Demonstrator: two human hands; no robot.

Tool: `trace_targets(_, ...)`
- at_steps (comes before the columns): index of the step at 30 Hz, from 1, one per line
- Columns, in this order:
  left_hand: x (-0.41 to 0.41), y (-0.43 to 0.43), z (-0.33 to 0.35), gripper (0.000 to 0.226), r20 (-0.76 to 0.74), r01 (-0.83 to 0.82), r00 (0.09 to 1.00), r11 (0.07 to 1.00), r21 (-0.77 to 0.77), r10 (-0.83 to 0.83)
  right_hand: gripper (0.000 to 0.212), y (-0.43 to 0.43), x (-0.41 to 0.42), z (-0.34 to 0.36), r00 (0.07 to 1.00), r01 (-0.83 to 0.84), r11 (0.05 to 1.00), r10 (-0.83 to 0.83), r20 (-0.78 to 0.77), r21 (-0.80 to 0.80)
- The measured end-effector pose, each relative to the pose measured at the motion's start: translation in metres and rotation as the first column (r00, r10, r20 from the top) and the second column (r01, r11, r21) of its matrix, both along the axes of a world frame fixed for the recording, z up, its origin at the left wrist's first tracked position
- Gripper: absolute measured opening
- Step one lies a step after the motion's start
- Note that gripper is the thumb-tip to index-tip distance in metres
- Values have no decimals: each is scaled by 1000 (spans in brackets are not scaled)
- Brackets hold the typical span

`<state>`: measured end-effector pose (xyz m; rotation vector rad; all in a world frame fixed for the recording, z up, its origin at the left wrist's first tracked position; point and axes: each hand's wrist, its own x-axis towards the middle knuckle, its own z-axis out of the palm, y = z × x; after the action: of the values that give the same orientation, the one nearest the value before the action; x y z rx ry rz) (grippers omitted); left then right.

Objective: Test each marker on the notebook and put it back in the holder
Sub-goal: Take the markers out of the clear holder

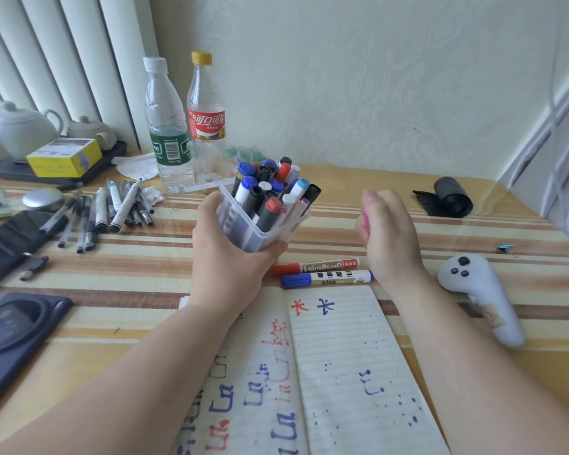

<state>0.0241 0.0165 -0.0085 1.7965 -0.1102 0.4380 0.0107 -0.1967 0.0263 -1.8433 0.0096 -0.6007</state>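
My left hand (pixel 225 254) grips a clear plastic holder (pixel 260 229), tilted toward the right and packed with several markers (pixel 270 188) in blue, black, red and white. My right hand (pixel 386 238) hovers just right of the holder, fingers curled round a small pink object (pixel 364 221); what it is I cannot tell. A red whiteboard marker (pixel 316 267) and a blue marker (pixel 326 278) lie capped on the table between my hands. Below them the open lined notebook (pixel 342 366) shows red and blue test strokes.
Two plastic bottles (pixel 184 126) stand behind the holder. A pile of pens (pixel 112 211) lies to the left, with a dark phone (pixel 10 333) and a tray with teapots (pixel 23 133). A white controller (pixel 483 297) and a black roll (pixel 450 197) sit on the right.
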Motion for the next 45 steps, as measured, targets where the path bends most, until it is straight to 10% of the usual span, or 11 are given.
trace_targets(10,0,0,1,103,-7,-16,1000,1000,-27,16,9,9,9,-21,941,-207,751,-23,-338,-627)
trace_targets(18,1,-4,-1,93,85,-15,996,987,161,2,19,10,-2,-17,988,-91,980,67,-138,-178)
trace_targets(26,-10,-6,23,96,138,-88,990,854,512,20,53,0,-1,-12,986,-99,962,129,-104,256)
trace_targets(37,20,-11,75,106,-85,155,986,578,801,-146,66,-3,6,18,914,-183,978,206,-350,99)
trace_targets(45,39,0,78,108,-165,262,963,586,767,-215,72,-25,20,-11,967,-45,998,31,-252,-52)
